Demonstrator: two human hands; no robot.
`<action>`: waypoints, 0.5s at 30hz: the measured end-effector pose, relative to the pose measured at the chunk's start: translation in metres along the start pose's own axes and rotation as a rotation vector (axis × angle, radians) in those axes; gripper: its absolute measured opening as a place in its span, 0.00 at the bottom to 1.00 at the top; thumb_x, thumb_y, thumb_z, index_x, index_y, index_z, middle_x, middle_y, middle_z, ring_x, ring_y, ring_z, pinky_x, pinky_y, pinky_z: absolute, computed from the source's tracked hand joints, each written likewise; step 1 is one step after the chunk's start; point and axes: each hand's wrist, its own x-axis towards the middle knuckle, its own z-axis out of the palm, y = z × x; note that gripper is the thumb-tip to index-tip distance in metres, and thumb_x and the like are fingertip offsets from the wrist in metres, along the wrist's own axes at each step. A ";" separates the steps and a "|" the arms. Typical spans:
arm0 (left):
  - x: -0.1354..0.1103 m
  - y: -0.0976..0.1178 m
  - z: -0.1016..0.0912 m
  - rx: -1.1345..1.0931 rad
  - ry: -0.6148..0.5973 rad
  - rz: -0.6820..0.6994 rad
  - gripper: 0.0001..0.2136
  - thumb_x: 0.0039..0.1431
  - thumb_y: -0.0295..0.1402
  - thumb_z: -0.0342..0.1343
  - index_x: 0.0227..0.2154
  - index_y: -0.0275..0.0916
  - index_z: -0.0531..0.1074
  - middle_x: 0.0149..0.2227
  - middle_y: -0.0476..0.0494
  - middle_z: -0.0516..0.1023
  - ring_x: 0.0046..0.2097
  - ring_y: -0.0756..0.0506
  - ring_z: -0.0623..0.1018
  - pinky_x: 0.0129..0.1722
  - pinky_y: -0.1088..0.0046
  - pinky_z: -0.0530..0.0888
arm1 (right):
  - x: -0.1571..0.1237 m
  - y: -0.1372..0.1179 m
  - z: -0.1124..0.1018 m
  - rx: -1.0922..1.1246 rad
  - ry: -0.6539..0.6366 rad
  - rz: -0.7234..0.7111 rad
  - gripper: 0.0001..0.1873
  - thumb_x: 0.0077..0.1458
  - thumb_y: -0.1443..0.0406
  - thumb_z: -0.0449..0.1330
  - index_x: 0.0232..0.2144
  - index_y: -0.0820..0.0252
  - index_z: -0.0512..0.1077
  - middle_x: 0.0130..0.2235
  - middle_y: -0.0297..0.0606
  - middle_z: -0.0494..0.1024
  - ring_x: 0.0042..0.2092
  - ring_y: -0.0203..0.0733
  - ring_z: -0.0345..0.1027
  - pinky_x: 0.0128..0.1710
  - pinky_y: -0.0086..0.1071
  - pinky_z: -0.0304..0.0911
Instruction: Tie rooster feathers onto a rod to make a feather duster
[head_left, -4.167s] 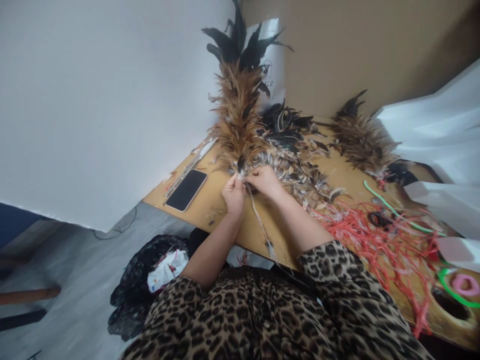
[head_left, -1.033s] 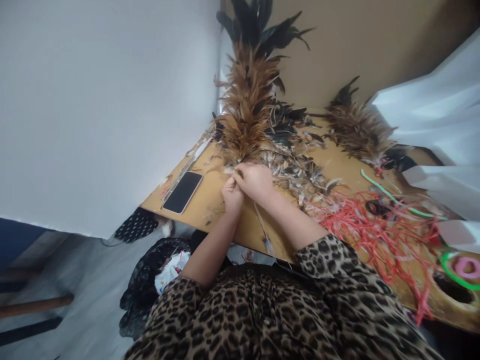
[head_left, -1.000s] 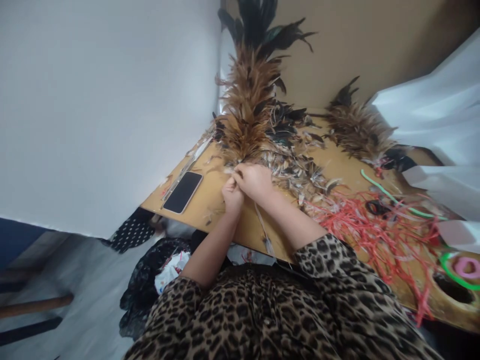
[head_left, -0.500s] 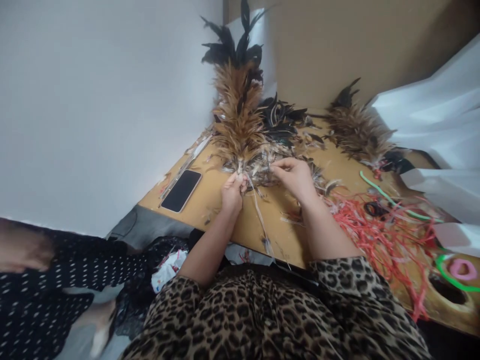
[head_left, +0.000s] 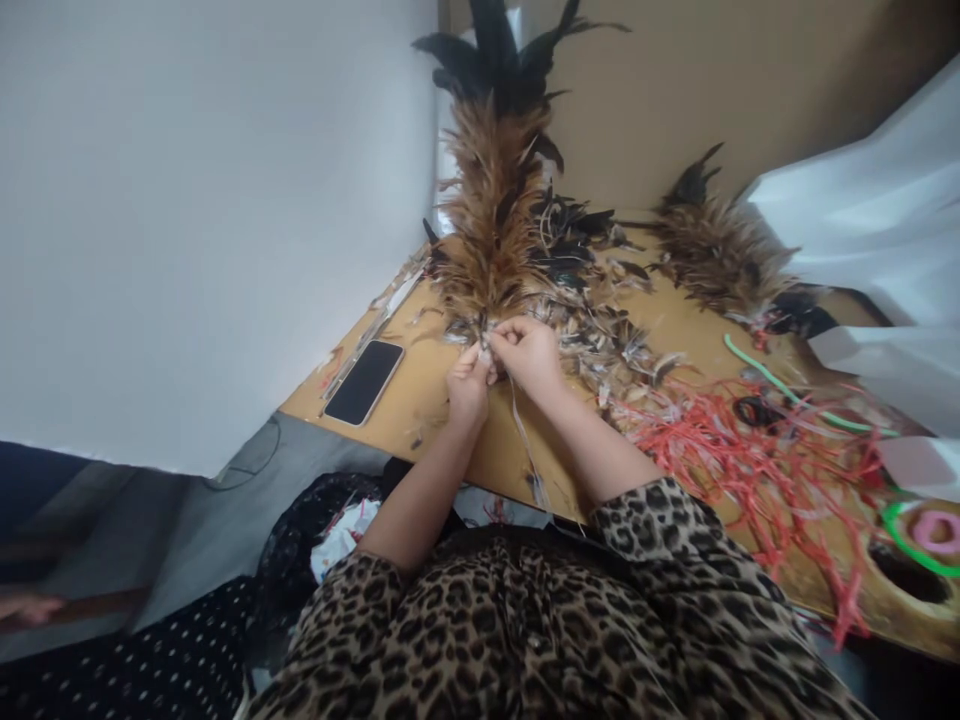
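A tall bundle of brown feathers with black tips (head_left: 491, 210) stands upright above the table, its base pinched in my left hand (head_left: 470, 382). My right hand (head_left: 529, 352) is closed at that same base, touching the quill ends beside my left fingertips. Whether it pinches a feather or the string there is too small to make out. From between the hands a pale string (head_left: 523, 432) hangs down toward the table's front edge. Loose feathers (head_left: 600, 335) lie scattered just right of my right hand.
A phone (head_left: 365, 382) lies on the table (head_left: 420, 400) to the left. Another feather bundle (head_left: 720, 250) lies at the back right, near red plastic strips (head_left: 742, 470) and a green strip (head_left: 795, 400). A black bag (head_left: 292, 530) sits below. Part of another person's hand (head_left: 28, 607) shows far left.
My right hand has moved left from above the loose feathers to the bundle's base, joining my left hand. The bundle's top swayed slightly right. The other person in dotted clothing moved lower at the left.
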 end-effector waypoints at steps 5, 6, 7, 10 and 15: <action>0.000 0.002 0.000 -0.036 -0.007 -0.004 0.12 0.47 0.38 0.64 0.30 0.34 0.75 0.21 0.51 0.65 0.21 0.57 0.58 0.18 0.81 0.54 | 0.002 -0.003 -0.001 0.318 -0.110 0.174 0.10 0.44 0.58 0.60 0.22 0.59 0.70 0.20 0.33 0.70 0.24 0.36 0.62 0.27 0.29 0.58; 0.001 0.004 0.000 -0.051 0.002 -0.011 0.11 0.47 0.38 0.64 0.28 0.34 0.75 0.23 0.50 0.67 0.21 0.58 0.59 0.18 0.81 0.54 | 0.003 -0.003 -0.003 0.403 -0.098 0.201 0.10 0.43 0.58 0.61 0.22 0.59 0.70 0.21 0.33 0.71 0.24 0.36 0.62 0.27 0.29 0.58; 0.001 0.005 0.000 -0.067 0.015 -0.021 0.11 0.46 0.37 0.65 0.26 0.34 0.74 0.23 0.49 0.68 0.22 0.58 0.59 0.18 0.81 0.54 | 0.003 -0.003 -0.006 0.477 -0.067 0.219 0.11 0.42 0.57 0.62 0.23 0.59 0.69 0.22 0.33 0.72 0.25 0.35 0.62 0.27 0.29 0.59; 0.003 0.009 -0.001 -0.119 0.049 -0.072 0.10 0.45 0.35 0.65 0.23 0.34 0.72 0.25 0.48 0.70 0.22 0.58 0.60 0.18 0.82 0.55 | 0.003 0.002 -0.013 0.604 0.001 0.253 0.14 0.39 0.56 0.63 0.22 0.59 0.68 0.24 0.32 0.72 0.25 0.32 0.62 0.28 0.27 0.59; 0.003 0.010 0.001 -0.142 0.077 -0.123 0.08 0.44 0.31 0.65 0.26 0.35 0.72 0.25 0.48 0.70 0.22 0.57 0.61 0.18 0.82 0.55 | -0.002 0.011 -0.007 0.661 -0.121 0.301 0.16 0.36 0.54 0.66 0.22 0.59 0.68 0.24 0.32 0.73 0.26 0.33 0.65 0.28 0.28 0.62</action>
